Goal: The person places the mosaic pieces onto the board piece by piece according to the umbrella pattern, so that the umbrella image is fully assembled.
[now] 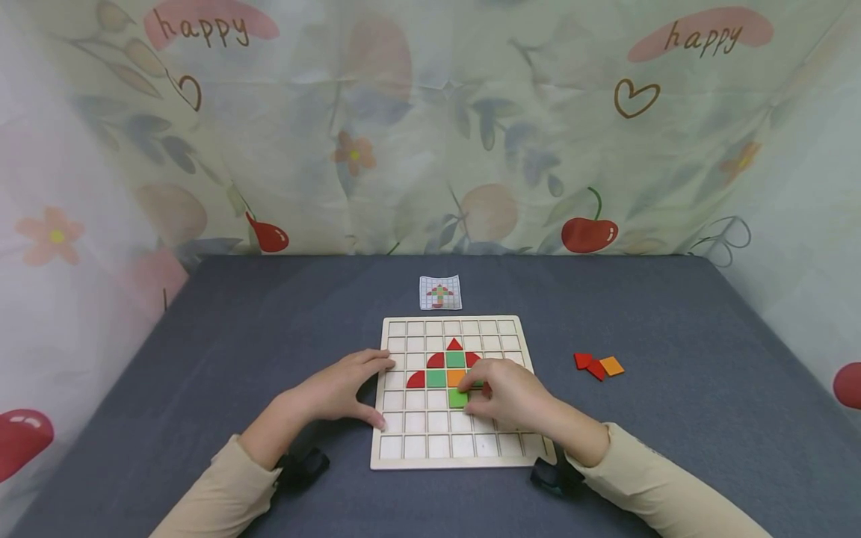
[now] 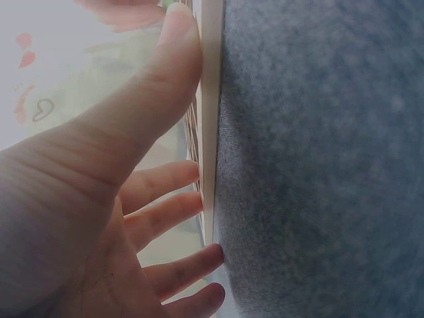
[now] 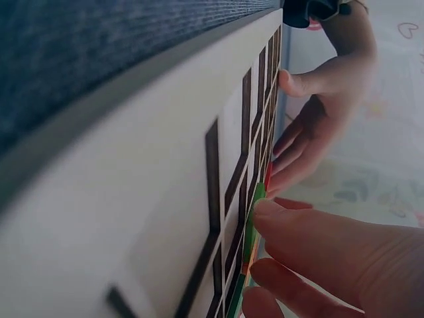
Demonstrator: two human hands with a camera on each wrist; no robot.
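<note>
A pale wooden grid board (image 1: 464, 461) lies on the table, with red, green and orange tiles in several cells of its middle. My right hand (image 1: 506, 390) is over the board and pinches a bright green square tile (image 1: 457, 398) just below an orange square (image 1: 456, 378). The thumb meets this green tile (image 3: 250, 225) in the right wrist view; the other fingertips are partly hidden. Along the board's left edge rests my left hand (image 1: 341, 387), fingers spread. In the left wrist view, its thumb (image 2: 177, 40) and fingers touch the board's rim (image 2: 209, 79).
Behind the board lies a small pattern card (image 1: 440, 293) showing a coloured arrow-like shape on a grid. To the right are two red tiles (image 1: 596, 369) and an orange square tile (image 1: 612, 365). A printed curtain (image 1: 430, 134) hangs behind the dark table (image 1: 303, 299).
</note>
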